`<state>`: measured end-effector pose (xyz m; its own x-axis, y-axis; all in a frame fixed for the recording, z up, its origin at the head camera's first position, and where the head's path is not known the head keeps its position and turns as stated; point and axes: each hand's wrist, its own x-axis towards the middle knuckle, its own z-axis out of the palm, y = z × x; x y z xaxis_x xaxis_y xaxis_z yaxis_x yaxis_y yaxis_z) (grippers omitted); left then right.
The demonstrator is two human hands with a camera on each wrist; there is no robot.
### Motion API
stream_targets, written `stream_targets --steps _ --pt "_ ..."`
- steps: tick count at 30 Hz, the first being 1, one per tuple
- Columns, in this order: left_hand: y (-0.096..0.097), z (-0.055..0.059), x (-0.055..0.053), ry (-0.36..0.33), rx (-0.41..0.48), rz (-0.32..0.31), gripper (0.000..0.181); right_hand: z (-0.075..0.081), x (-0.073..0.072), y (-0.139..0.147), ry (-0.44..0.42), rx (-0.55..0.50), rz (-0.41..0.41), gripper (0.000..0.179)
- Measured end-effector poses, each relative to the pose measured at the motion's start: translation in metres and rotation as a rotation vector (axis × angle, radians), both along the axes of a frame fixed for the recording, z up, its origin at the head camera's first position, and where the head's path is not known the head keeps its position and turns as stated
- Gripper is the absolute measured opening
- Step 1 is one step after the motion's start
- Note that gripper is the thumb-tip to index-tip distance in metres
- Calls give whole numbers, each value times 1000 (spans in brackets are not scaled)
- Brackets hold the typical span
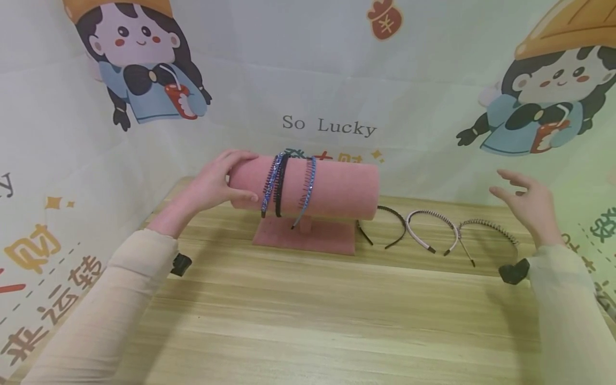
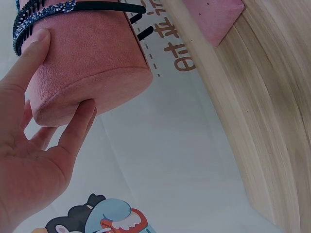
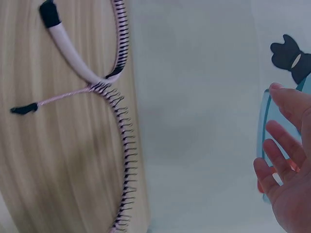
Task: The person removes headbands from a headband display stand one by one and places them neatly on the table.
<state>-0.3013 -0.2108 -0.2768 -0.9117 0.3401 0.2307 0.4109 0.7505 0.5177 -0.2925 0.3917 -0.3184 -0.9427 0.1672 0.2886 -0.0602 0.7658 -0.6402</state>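
My left hand (image 1: 217, 182) grips the left end of a pink padded headband stand (image 1: 344, 187), its thumb lying along the front of the roll. In the left wrist view, fingers (image 2: 82, 119) press against the round end face. Around the roll sit a blue glittery headband (image 1: 270, 187), a black headband (image 1: 280, 192) right beside it and, further right, a thin blue headband (image 1: 310, 187). My right hand (image 1: 531, 206) hovers in the air at the right with loosely bent fingers, holding nothing. Below and left of it lies a thin pinkish toothed headband (image 1: 495, 225).
Between the stand and the toothed headband, a white headband (image 1: 414, 235) and a black headband (image 1: 400, 219) lie on the wooden table (image 1: 337, 315). The toothed and white headbands touch. A printed cloth (image 1: 308, 80) hangs behind the table and along its sides.
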Motion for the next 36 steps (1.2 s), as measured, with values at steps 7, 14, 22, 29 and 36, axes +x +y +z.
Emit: stream_targets --steps 7,14,22,29,36 --pt "0 -1 -1 -2 -2 4 83 11 -3 -13 61 30 4 63" --pt "0 0 0 -4 -7 5 82 22 -5 -29 117 44 6 58" --pt "0 -1 0 -7 7 0 82 28 -5 -54 206 28 1 53" --pt "0 -1 0 -13 6 2 83 39 -5 -78 247 26 23 48" --pt "-1 -2 -1 -3 14 0 83 52 -2 -109 286 1 78 47"
